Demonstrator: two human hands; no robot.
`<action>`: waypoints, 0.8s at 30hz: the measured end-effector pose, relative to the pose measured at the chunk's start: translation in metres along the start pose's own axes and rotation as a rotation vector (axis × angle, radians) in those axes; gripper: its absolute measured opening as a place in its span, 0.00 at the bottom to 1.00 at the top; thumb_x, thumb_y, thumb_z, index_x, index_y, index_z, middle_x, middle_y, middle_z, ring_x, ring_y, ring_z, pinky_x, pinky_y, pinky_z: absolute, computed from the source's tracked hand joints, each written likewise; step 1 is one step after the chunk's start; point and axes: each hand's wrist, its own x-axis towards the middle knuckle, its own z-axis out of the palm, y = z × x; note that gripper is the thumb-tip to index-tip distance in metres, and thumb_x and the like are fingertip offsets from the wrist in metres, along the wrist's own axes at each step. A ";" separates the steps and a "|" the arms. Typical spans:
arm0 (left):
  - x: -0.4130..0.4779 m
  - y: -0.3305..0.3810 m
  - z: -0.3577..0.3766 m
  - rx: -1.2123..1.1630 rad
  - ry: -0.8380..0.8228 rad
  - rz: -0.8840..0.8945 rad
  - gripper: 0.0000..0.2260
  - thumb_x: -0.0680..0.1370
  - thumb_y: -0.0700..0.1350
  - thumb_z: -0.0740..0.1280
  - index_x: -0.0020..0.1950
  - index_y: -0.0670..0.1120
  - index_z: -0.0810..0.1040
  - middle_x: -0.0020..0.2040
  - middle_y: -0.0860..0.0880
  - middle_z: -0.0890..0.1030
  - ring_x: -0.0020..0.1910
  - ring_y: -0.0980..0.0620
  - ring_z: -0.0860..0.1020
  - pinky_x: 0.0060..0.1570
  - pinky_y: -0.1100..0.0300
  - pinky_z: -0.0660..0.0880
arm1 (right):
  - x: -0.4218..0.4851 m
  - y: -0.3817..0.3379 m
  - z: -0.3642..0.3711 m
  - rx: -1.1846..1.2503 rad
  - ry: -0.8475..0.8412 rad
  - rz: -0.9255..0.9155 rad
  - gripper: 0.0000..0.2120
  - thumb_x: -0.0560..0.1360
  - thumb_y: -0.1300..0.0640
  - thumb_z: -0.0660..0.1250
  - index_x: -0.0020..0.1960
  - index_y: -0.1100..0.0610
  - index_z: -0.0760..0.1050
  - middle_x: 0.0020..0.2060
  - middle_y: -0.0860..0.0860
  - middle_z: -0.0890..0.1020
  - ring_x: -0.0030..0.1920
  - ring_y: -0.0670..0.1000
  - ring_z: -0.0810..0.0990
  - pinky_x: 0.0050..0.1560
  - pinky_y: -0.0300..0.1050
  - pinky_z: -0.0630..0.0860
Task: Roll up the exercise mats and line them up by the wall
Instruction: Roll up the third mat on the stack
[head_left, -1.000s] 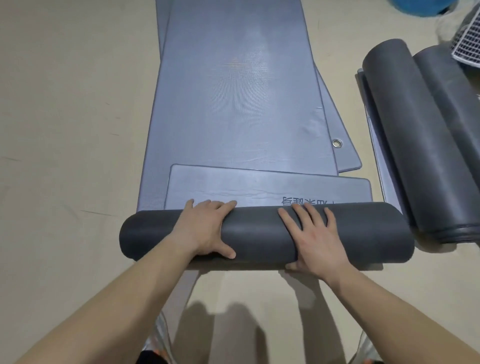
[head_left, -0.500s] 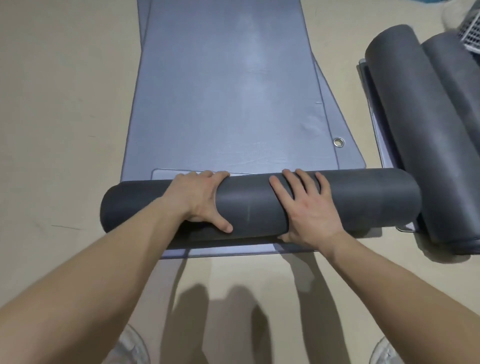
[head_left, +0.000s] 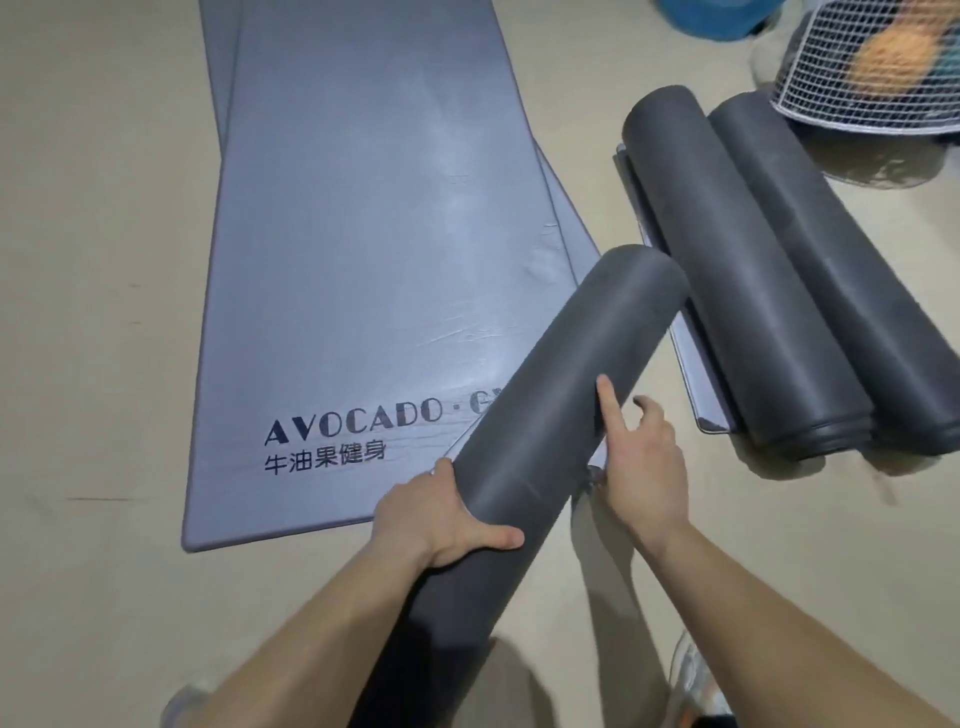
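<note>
Gripping the rolled dark grey foam mat (head_left: 561, 415), the left hand (head_left: 447, 514) laid its thumb across the top, fingers hidden underneath. The roll slanted above the flat blue-grey printed mat (head_left: 337, 260), covering part of its lettering, its near end lost behind the forearm. The right hand (head_left: 644, 467) was released, index finger straight against the roll. Two dark rolled mats (head_left: 748, 291) lay side by side at right, near a cut-off white net bag (head_left: 872, 67).

rolled mat (head_left: 561, 415) slants over flat mat (head_left: 353, 260) right corner | left hand (head_left: 441, 514) grips it | right hand (head_left: 644, 467) index touches it | second roll (head_left: 748, 291), third roll (head_left: 841, 270) touching, right of flat mat
</note>
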 end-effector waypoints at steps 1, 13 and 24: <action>-0.006 0.011 0.013 -0.049 -0.013 -0.002 0.49 0.55 0.80 0.69 0.66 0.51 0.69 0.60 0.52 0.80 0.59 0.45 0.79 0.55 0.51 0.76 | -0.013 0.003 0.001 0.193 -0.055 0.098 0.47 0.76 0.59 0.69 0.83 0.39 0.44 0.65 0.55 0.74 0.57 0.60 0.78 0.55 0.55 0.76; 0.021 0.116 0.066 -0.745 -0.053 0.185 0.37 0.63 0.67 0.76 0.69 0.59 0.72 0.60 0.62 0.83 0.58 0.60 0.82 0.61 0.57 0.78 | 0.059 0.053 -0.047 0.841 -0.159 0.242 0.54 0.69 0.45 0.78 0.84 0.45 0.48 0.69 0.40 0.73 0.68 0.46 0.75 0.67 0.44 0.70; 0.156 0.243 0.029 -0.853 0.201 0.220 0.56 0.63 0.71 0.76 0.83 0.57 0.52 0.76 0.53 0.73 0.73 0.48 0.73 0.70 0.50 0.72 | 0.112 0.114 -0.062 0.407 0.069 0.189 0.26 0.84 0.42 0.56 0.81 0.43 0.60 0.80 0.48 0.63 0.75 0.56 0.69 0.70 0.54 0.67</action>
